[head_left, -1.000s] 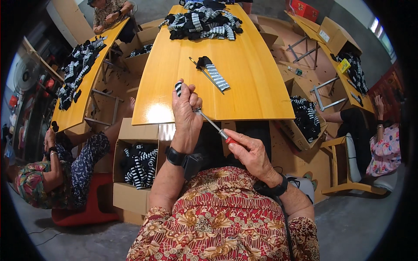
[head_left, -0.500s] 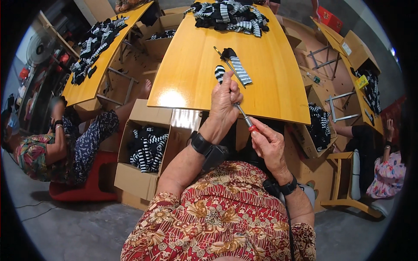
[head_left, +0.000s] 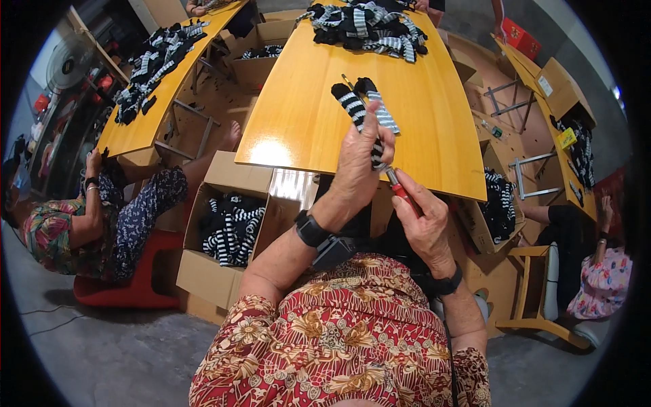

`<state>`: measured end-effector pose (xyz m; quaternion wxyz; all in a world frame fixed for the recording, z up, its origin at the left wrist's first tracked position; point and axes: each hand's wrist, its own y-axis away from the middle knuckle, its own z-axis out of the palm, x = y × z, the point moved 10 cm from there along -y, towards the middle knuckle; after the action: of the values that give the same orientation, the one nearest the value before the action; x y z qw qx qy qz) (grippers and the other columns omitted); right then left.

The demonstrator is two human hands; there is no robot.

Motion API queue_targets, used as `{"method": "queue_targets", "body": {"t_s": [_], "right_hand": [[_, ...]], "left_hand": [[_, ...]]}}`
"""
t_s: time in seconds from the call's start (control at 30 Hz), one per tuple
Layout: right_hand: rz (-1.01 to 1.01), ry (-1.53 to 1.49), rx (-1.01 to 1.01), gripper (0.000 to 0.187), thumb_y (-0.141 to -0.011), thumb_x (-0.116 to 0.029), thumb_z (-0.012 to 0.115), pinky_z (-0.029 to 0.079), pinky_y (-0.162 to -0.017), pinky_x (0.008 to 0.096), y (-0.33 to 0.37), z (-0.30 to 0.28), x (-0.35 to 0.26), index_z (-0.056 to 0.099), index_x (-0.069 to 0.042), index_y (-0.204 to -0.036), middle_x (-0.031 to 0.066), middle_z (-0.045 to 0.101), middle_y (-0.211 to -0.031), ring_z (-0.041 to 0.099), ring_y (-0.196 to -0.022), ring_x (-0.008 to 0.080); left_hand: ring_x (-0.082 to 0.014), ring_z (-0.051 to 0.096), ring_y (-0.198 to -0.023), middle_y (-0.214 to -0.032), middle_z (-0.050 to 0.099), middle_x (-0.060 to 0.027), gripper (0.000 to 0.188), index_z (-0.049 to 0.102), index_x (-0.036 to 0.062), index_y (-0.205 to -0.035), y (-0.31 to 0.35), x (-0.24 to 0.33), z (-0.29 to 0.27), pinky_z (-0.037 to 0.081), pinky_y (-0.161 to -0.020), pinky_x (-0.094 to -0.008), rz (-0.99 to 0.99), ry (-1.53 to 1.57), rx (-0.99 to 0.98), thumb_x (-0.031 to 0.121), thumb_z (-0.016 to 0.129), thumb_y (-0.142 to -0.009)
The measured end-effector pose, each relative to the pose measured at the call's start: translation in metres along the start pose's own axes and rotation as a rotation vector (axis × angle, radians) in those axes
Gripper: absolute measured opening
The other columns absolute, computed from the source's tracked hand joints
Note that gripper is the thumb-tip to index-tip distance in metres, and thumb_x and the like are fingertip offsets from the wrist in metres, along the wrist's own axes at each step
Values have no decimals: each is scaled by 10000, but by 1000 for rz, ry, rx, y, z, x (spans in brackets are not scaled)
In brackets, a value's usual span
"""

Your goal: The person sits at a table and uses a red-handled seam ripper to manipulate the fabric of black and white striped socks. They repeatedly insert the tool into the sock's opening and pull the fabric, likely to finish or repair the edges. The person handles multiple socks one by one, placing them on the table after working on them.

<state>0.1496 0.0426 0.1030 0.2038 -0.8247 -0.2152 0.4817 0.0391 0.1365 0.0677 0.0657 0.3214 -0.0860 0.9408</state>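
Observation:
My left hand is closed around a black-and-white striped knitted tube, which looks like a small sock. Its black end points away over the table, and its lower part shows below my fingers, close against the metal collar of a red-handled tool. My right hand grips that red handle. The tool's shaft is hidden, seemingly inside the knit. Just beyond my left hand, a grey-and-white striped knitted piece with a black end lies on the yellow table. A thin stick pokes out beside it.
A heap of striped knits covers the table's far end. Open cardboard boxes of knits stand left and right of me. Other people sit at side tables, one on a red chair. A wooden chair stands at right.
The striped knit has come up into my left hand and now covers the tool's bare shaft. My right hand has shifted slightly with the handle. The grey piece stays on the table.

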Motion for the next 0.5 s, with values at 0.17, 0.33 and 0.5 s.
{"method": "queue_targets", "body": {"t_s": [0.17, 0.33, 0.5], "right_hand": [[-1, 33, -97, 439, -807, 4, 638, 489, -660, 295, 7, -2, -14, 594, -24, -1243, 118, 616, -828, 599, -690, 207], [-40, -61, -92, 435, -836, 12, 589, 480, -672, 279, 8, 5, -24, 560, 19, -1269, 138, 613, -855, 594, -713, 207], [51, -138, -6, 380, -917, -53, 545, 484, -762, 276, 13, 9, -22, 539, 52, -1283, 140, 645, -988, 609, -835, 171]], "left_hand": [[-135, 575, -809, -972, 578, -68, 496, 440, 83, -1280, -7, 54, -4, 501, -716, -260, 165, 95, -8, 475, 445, -976], [-85, 530, -711, -910, 571, -26, 373, 496, 61, -1204, -20, 70, -5, 452, -580, -192, 221, 251, -39, 355, 519, -977], [-55, 457, -588, -954, 592, -55, 352, 487, 60, -1210, -20, 73, 7, 361, -498, -171, 304, 200, 54, 325, 525, -982]]}}
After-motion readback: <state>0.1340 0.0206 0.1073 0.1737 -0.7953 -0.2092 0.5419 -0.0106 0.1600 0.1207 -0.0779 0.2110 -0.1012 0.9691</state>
